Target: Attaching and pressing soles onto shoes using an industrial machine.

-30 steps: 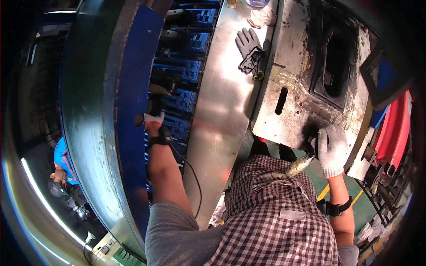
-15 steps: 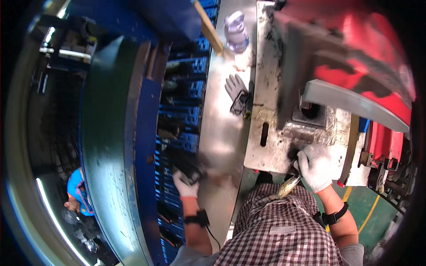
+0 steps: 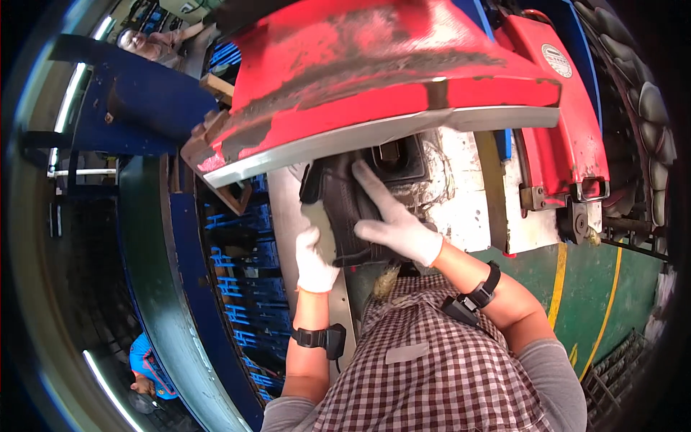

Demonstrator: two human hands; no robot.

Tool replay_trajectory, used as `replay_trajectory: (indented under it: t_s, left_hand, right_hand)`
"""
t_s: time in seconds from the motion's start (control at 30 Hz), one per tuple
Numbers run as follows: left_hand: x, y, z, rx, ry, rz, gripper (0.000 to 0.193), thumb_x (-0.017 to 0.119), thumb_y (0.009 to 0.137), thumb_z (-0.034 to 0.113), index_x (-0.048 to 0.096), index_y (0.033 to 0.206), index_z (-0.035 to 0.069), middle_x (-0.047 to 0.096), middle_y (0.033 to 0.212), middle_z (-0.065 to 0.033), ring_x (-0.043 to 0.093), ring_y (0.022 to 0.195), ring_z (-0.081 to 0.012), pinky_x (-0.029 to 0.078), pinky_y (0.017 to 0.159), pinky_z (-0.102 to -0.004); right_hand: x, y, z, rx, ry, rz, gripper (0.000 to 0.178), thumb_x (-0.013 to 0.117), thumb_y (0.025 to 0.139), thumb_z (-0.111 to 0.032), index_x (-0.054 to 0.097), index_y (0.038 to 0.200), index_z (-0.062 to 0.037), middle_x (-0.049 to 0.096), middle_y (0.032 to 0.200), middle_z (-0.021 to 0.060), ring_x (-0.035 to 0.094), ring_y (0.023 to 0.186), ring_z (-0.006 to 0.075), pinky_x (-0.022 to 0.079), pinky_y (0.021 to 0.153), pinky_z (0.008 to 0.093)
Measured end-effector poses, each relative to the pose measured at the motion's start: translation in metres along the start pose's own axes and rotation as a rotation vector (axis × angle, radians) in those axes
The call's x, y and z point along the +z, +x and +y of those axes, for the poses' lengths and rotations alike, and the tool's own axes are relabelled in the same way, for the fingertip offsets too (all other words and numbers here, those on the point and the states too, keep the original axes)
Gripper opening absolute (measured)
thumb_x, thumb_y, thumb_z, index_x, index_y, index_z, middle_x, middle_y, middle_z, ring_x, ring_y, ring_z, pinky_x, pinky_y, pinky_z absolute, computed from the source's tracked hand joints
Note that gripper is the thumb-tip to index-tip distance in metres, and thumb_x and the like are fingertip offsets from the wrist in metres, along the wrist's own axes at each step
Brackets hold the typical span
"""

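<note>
A black leather shoe (image 3: 344, 209) is between my two gloved hands, below the curved metal edge of a red machine head (image 3: 403, 93). My left hand (image 3: 315, 270), in a white glove, is closed at the shoe's near left side; part of its grip is hidden. My right hand (image 3: 403, 234), also gloved, lies over the shoe's right side with index finger and thumb stretched apart. Just beyond that hand, a dark block with a square opening (image 3: 392, 155) sits on the worn metal machine bed (image 3: 468, 187).
Blue racks (image 3: 245, 309) and a long green conveyor belt (image 3: 147, 266) run along the left. A second red machine part (image 3: 568, 151) stands at the right, with several dark shoes (image 3: 651, 108) behind it. Two other people (image 3: 147, 367) are in the left background.
My left hand has brought the shoe from the rack side over to the machine. My right hand has moved left onto the shoe. The view has turned, and the red head now spans the top.
</note>
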State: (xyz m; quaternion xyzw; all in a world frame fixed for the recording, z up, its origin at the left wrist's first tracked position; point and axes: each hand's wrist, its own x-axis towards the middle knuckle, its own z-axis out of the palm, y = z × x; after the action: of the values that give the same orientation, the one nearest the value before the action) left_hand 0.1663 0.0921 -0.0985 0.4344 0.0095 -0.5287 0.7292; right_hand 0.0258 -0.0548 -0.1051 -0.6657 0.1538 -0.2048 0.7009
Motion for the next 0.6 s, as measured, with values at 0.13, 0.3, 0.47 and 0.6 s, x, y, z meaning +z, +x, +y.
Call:
replay_trajectory:
  t_s: [0.13,0.3,0.47,0.6]
  left_hand:
    - [-0.003,0.029,-0.031,0.053,0.609,-0.053,0.058,0.060,0.093,0.027,0.051,0.145,0.002,0.058,0.144,-0.0178,0.059,0.130,-0.0330,0.046,0.114,-0.0482]
    - [0.035,0.046,-0.073,0.084,-0.004,0.079,0.057,0.071,0.092,0.004,0.045,0.143,-0.001,0.054,0.143,-0.0202,0.052,0.135,-0.0260,0.042,0.114,-0.0389]
    - [0.070,-0.007,-0.048,0.501,0.859,0.054,0.082,0.060,0.096,0.002,0.015,0.166,0.000,0.037,0.163,-0.0242,0.039,0.151,-0.0351,0.029,0.125,-0.0446]
    - [0.086,-0.047,-0.009,1.126,1.252,-0.192,0.081,0.072,0.093,0.012,0.030,0.161,0.001,0.052,0.149,-0.0231,0.052,0.139,-0.0341,0.037,0.120,-0.0489]
  right_hand:
    - [-0.018,-0.012,0.018,0.042,0.461,0.255,0.096,0.066,0.094,-0.020,0.008,0.168,-0.0031,0.010,0.176,0.0156,0.013,0.161,0.0247,0.021,0.127,0.0365]
    - [-0.052,-0.015,0.019,0.116,0.460,0.468,0.053,0.063,0.096,-0.014,0.055,0.147,-0.0007,0.062,0.136,0.0082,0.058,0.118,0.0172,0.045,0.107,0.0345]
    - [-0.078,0.041,0.040,0.189,-0.581,0.329,0.044,0.061,0.100,-0.031,0.062,0.138,-0.0076,0.067,0.137,0.0116,0.063,0.124,0.0262,0.047,0.109,0.0411]
    - [-0.076,0.079,0.113,-0.065,-1.025,0.575,0.055,0.070,0.090,-0.057,0.069,0.129,-0.0169,0.071,0.130,0.0097,0.065,0.121,0.0377,0.050,0.102,0.0510]
